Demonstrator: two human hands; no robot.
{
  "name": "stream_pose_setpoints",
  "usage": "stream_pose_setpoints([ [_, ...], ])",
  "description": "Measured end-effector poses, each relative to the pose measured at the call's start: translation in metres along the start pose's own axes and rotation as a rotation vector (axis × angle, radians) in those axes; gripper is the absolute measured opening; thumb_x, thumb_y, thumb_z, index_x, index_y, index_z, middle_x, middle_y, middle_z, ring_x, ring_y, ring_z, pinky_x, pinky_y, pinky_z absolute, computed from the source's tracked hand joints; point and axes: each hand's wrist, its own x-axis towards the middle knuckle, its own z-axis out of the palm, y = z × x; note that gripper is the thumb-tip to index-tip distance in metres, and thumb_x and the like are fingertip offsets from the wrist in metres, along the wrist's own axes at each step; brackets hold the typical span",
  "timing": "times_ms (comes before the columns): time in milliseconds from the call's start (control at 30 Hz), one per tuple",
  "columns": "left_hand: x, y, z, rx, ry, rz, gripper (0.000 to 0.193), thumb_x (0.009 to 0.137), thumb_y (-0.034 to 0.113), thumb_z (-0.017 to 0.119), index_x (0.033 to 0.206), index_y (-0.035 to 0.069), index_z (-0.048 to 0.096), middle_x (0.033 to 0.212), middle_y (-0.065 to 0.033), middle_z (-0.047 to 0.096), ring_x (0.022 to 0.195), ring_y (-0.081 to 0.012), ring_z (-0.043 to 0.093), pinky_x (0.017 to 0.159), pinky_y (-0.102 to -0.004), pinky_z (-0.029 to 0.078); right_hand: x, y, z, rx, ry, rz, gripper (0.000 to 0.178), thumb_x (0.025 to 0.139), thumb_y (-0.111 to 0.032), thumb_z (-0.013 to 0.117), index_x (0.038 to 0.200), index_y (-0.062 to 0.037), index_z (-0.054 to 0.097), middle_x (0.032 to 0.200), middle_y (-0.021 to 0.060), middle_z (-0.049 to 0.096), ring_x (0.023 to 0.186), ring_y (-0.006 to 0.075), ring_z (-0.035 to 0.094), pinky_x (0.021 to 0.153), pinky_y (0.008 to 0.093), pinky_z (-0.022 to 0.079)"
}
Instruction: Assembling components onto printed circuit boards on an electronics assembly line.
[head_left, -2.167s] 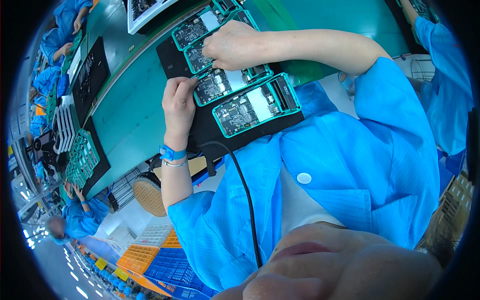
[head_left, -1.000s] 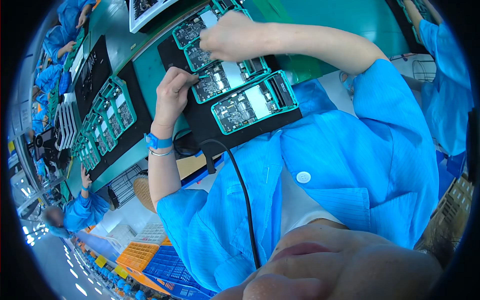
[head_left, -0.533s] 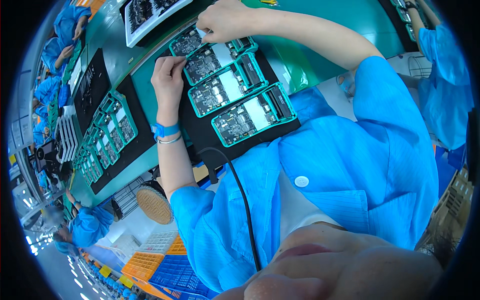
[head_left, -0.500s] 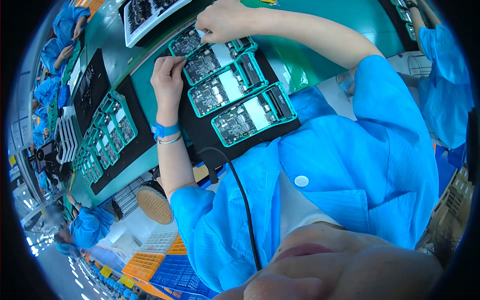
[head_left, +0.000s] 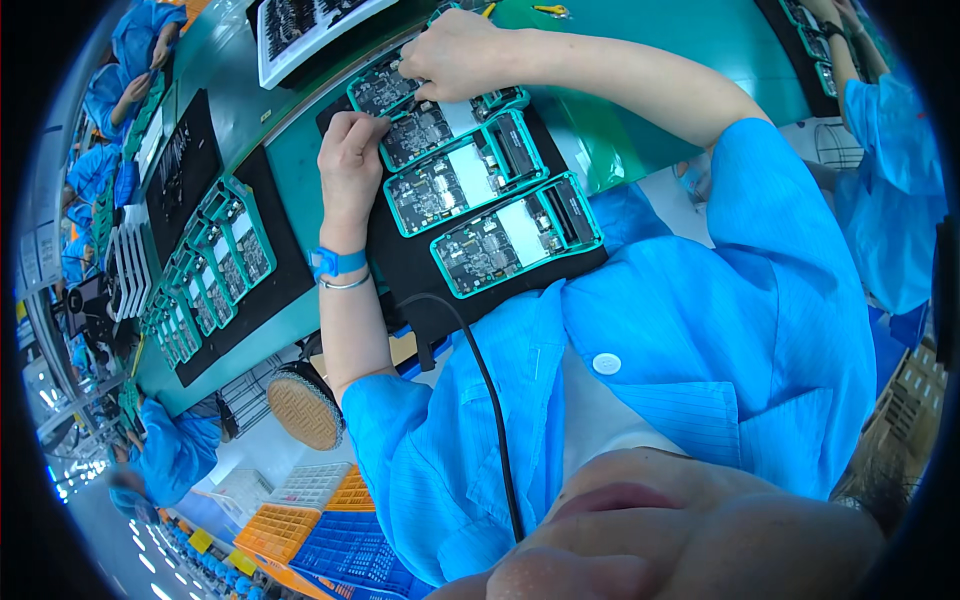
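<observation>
The left hand (head_left: 350, 160) rests on a black mat (head_left: 420, 280) with its fingers curled, and its fingertips press on the edge of a circuit board in a teal frame (head_left: 425, 130). The right hand (head_left: 455, 50) is curled over the top of the same row, touching another teal-framed board (head_left: 385, 90) just above it. I cannot tell if that hand is pinching something small. Two more boards in teal frames (head_left: 465, 175) (head_left: 515, 235) lie lower on the mat, side by side and close to the person's chest. The mat lies on a green table (head_left: 290, 190). On the left wrist there is a blue strap (head_left: 335, 263), and a black cord (head_left: 490, 400) runs down over the blue coat. To the left, another black mat holds a row of small teal-framed boards (head_left: 205, 270). A white tray of dark parts (head_left: 300, 30) sits at the top of the table. Other people in blue coats work far off at the left and at the right.
</observation>
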Motion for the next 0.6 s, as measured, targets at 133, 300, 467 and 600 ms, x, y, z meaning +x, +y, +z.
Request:
stream_pose_setpoints([
  [133,-0.0001,-0.0024,0.0004,-0.006,0.012,-0.006,0.010,0.082,-0.006,0.070,0.088,0.002,0.069,0.088,-0.0100,0.062,0.081,-0.0281,0.065,0.068,-0.0357,0.052,0.0009,-0.0025,-0.0025,-0.047,-0.069,0.004,0.023,0.084,-0.030,0.073,0.094,-0.0090,0.073,0.089,0.0071,0.070,0.082,0.0275,0.072,0.069,0.0414,0.058],
  [300,-0.0015,-0.0020,0.0023,-0.023,0.031,-0.004,0.011,0.082,-0.006,0.070,0.089,0.002,0.069,0.088,-0.0102,0.062,0.080,-0.0284,0.065,0.068,-0.0360,0.053,-0.0002,-0.0010,-0.0002,-0.049,-0.057,-0.016,0.025,0.084,-0.030,0.073,0.096,-0.0082,0.072,0.089,0.0072,0.070,0.082,0.0279,0.072,0.069,0.0406,0.058],
  [467,-0.0040,-0.0029,0.0019,0.014,0.015,0.003,0.013,0.081,-0.006,0.070,0.090,0.003,0.070,0.088,-0.0103,0.062,0.080,-0.0287,0.065,0.068,-0.0366,0.053,-0.0008,-0.0031,-0.0005,-0.047,-0.067,-0.010,0.025,0.085,-0.030,0.073,0.095,-0.0085,0.072,0.090,0.0068,0.070,0.083,0.0279,0.072,0.070,0.0402,0.058],
  [600,-0.0041,-0.0028,0.0025,0.019,0.017,0.003,0.013,0.081,-0.006,0.070,0.090,0.003,0.070,0.089,-0.0103,0.062,0.081,-0.0285,0.066,0.068,-0.0368,0.053,-0.0006,-0.0022,0.0016,-0.042,-0.071,-0.006,0.024,0.085,-0.030,0.073,0.096,-0.0090,0.072,0.090,0.0063,0.070,0.084,0.0278,0.072,0.070,0.0397,0.059],
])
